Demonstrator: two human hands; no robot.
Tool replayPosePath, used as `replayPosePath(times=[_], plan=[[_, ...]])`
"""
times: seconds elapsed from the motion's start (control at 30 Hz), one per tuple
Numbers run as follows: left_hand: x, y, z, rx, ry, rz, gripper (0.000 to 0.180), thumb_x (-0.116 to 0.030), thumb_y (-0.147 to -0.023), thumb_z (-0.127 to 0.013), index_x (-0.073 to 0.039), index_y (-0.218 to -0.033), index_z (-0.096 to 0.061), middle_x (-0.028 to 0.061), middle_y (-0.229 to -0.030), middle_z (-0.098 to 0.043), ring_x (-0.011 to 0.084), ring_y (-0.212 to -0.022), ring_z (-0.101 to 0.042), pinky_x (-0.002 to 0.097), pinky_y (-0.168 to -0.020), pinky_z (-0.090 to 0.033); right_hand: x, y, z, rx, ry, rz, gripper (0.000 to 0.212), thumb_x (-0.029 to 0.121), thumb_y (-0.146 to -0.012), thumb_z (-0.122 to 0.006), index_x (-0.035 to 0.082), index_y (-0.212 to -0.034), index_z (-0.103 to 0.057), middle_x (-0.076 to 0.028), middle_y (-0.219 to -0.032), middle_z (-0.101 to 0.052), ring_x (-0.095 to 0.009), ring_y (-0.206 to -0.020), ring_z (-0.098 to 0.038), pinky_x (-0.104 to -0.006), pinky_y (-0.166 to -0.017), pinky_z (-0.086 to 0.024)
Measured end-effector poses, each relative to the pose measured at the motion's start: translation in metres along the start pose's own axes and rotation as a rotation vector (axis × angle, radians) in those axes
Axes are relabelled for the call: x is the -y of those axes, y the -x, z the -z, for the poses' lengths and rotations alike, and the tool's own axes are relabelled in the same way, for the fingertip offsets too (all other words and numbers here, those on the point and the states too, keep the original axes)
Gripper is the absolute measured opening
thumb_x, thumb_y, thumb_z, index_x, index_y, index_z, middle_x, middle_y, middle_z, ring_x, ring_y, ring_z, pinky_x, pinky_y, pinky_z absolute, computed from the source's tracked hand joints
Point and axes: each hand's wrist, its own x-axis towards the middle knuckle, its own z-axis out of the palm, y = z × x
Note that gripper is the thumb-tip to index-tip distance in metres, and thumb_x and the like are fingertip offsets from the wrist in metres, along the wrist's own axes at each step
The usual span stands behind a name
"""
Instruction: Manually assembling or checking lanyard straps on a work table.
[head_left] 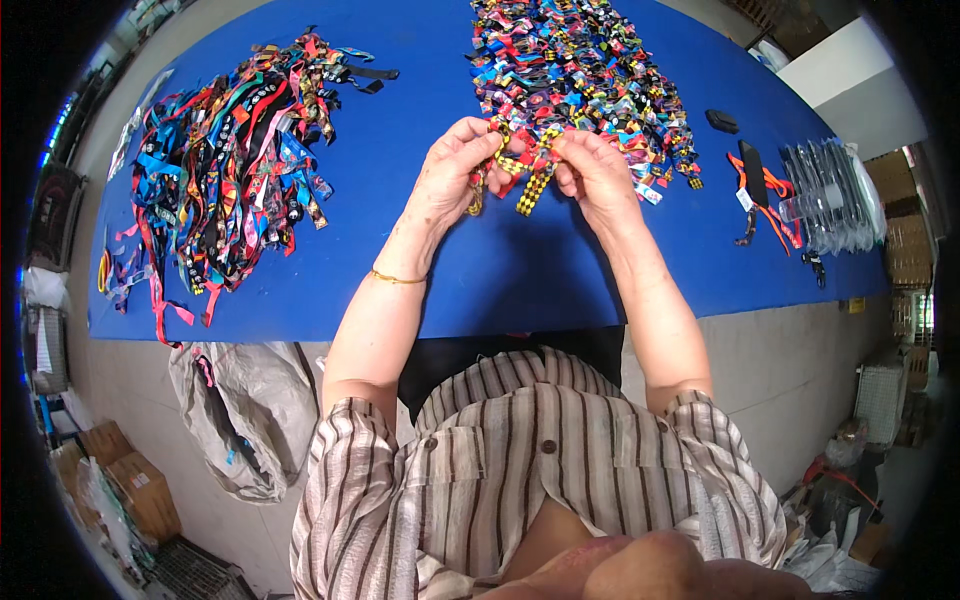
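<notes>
Both my hands are raised over the blue table (400, 130), fingertips closed on a yellow-and-black checkered strap (535, 192). My left hand (452, 172) pinches one part of it between thumb and fingers. Opposite, my right hand (603, 175) pinches another part, so the strap runs between them with a short piece hanging down. Some red shows between the fingers; whether it belongs to the strap I cannot tell. Just beyond the hands lies a broad mat of small folded straps (570, 65) in many colours, arranged in rows.
A loose heap of colourful straps (235, 170) covers the table's left side. At the right are a stack of clear plastic bags (825, 200), an orange-and-black strap (770, 205) and a small black object (721, 121). A white sack (250, 420) stands by the front edge.
</notes>
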Motion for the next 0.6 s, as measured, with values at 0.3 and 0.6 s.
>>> replayPosePath(times=[0.3, 0.6], plan=[[-0.002, -0.003, 0.008, 0.074, 0.055, -0.070, 0.006, -0.010, -0.096, -0.057, -0.005, -0.099, -0.058, 0.0177, -0.110, -0.068, 0.0268, -0.105, -0.066, 0.0346, -0.082, -0.058, 0.005, -0.004, 0.002, -0.164, -0.151, -0.155, 0.008, 0.008, -0.087, -0.066, 0.004, -0.094, -0.063, 0.002, -0.069, -0.057, -0.006, -0.053, -0.053, -0.0219, -0.045, -0.039], [-0.007, 0.001, 0.002, 0.129, 0.116, -0.071, 0.005, -0.009, -0.096, -0.054, -0.004, -0.095, -0.056, 0.0276, -0.115, -0.063, 0.0305, -0.099, -0.068, 0.0327, -0.072, -0.061, -0.007, -0.001, 0.001, -0.078, -0.055, -0.142, 0.009, 0.010, -0.090, -0.062, 0.003, -0.095, -0.060, 0.000, -0.071, -0.058, -0.006, -0.054, -0.052, -0.0196, -0.045, -0.037]])
